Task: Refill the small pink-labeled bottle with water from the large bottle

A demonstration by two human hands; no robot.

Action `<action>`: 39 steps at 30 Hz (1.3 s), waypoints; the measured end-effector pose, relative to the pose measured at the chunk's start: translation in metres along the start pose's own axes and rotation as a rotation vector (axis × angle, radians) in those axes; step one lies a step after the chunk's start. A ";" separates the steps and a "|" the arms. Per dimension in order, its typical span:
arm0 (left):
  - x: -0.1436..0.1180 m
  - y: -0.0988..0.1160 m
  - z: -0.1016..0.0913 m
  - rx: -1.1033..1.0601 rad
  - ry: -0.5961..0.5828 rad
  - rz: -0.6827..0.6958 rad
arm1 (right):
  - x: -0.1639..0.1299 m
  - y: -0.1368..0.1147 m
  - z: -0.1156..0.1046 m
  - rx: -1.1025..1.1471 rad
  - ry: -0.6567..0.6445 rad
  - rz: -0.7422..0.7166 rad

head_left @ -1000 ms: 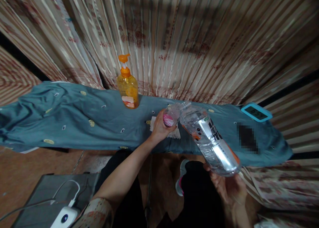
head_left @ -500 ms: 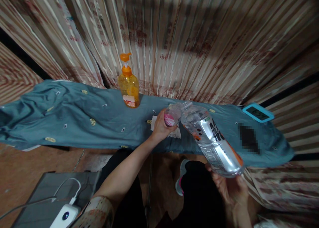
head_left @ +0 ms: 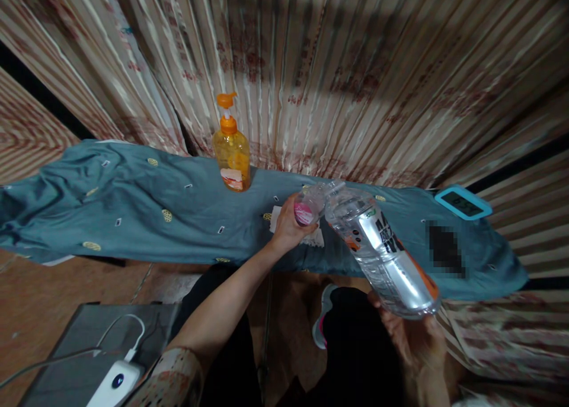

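My left hand grips a small clear cup with a pink base, held just above a blue-green cloth that covers a long narrow surface. My right hand holds the bottom end of a large clear plastic bottle, tilted so that its mouth meets the cup's rim. A white paper lies on the cloth under the cup.
An orange pump bottle stands upright at the back of the cloth, left of the cup. A light-blue digital clock lies at the far right end. Striped curtains hang behind. A white device with a cable rests on a grey case at lower left.
Both hands keep their grip and the bottle stays tipped at the cup. Only the view has shifted slightly; the bottle's lower end sits a little further right and down.
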State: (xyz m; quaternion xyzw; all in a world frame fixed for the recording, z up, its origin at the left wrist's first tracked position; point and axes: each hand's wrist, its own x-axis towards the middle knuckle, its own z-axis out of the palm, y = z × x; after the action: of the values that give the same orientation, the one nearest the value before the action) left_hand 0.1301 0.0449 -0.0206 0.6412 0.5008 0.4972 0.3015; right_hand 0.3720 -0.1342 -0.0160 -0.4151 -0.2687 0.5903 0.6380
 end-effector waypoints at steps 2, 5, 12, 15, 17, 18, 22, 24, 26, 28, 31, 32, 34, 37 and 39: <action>0.000 0.001 0.000 -0.005 -0.001 -0.005 | -0.001 -0.001 0.000 -0.007 0.000 -0.005; -0.001 0.001 -0.001 -0.009 -0.004 -0.010 | -0.002 -0.002 0.001 -0.014 0.004 -0.008; 0.000 0.000 0.001 -0.011 -0.004 -0.008 | -0.001 -0.003 0.006 -0.041 0.054 -0.036; 0.000 0.000 0.001 -0.010 -0.004 -0.007 | -0.002 -0.003 0.014 -0.053 0.096 -0.071; 0.000 0.000 0.000 -0.010 -0.006 -0.017 | -0.002 -0.004 0.019 -0.063 0.118 -0.080; 0.000 0.000 0.000 -0.011 -0.004 -0.020 | -0.003 -0.005 0.021 -0.069 0.126 -0.081; -0.001 0.000 -0.001 -0.032 0.000 -0.014 | -0.003 -0.006 0.026 -0.089 0.150 -0.089; -0.001 0.000 -0.001 -0.035 -0.002 -0.017 | -0.004 -0.006 0.025 -0.100 0.156 -0.092; -0.001 0.000 -0.001 -0.030 -0.004 -0.024 | -0.003 -0.006 0.025 -0.111 0.160 -0.103; -0.001 0.000 -0.001 -0.030 -0.003 -0.025 | -0.003 -0.005 0.025 -0.121 0.165 -0.117; -0.001 0.000 0.000 -0.038 -0.001 -0.022 | -0.003 -0.006 0.026 -0.128 0.172 -0.122; -0.001 0.001 0.000 -0.036 -0.001 -0.025 | -0.003 -0.006 0.026 -0.126 0.175 -0.121; -0.001 0.001 0.000 -0.029 -0.007 -0.032 | -0.004 -0.007 0.027 -0.120 0.180 -0.119; -0.001 0.000 0.000 -0.024 -0.013 -0.033 | -0.005 -0.008 0.026 -0.109 0.186 -0.124; -0.001 0.000 0.000 -0.028 -0.010 -0.029 | -0.005 -0.008 0.026 -0.106 0.187 -0.128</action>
State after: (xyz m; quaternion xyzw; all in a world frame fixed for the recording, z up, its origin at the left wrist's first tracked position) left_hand 0.1300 0.0441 -0.0211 0.6323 0.5014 0.4963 0.3200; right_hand 0.3543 -0.1335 0.0050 -0.4835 -0.2646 0.4922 0.6737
